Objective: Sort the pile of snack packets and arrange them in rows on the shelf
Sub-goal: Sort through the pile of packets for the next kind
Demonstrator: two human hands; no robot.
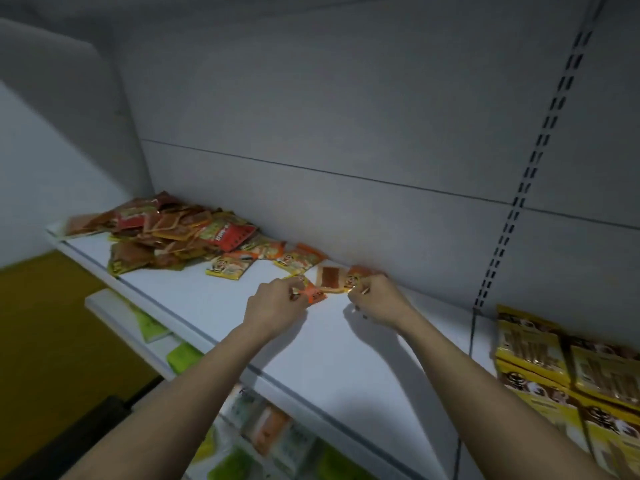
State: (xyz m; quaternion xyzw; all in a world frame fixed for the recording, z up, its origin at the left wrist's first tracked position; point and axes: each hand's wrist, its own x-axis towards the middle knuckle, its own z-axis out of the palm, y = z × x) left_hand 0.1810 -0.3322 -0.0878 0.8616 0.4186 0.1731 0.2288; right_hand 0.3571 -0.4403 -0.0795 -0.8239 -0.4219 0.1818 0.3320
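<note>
Both hands reach over the white shelf (pixel 332 351) toward its back wall. The left hand (pixel 277 306) has its fingers curled, pinching an orange-and-yellow packet (pixel 313 295) that lies flat on the shelf just past its fingertips; the printing on it is too blurred to read. The right hand (pixel 377 299) also has curled fingers, pinching the near edge of a second orange packet (pixel 356 277) whose far end sits close against the back wall. Between the two sets of fingertips, touching both held packets, lies a pale packet with a brown strip showing through it (pixel 331 279). Beyond the left fingers and off to their left, three more yellow-and-orange packets (pixel 298 259) lie singly along the wall (each carries a round logo, not legible). Further left again is the unsorted pile of snack packets (pixel 166 233), red, brown and yellow, heaped and overlapping; one red packet (pixel 230 234) on top bears white lettering, too blurred to make out. Well to the right of the right hand stand yellow bags (pixel 568 368) with brown printing, in the neighbouring bay. Green packets (pixel 180 355) show on a lower shelf beneath the left forearm.
</note>
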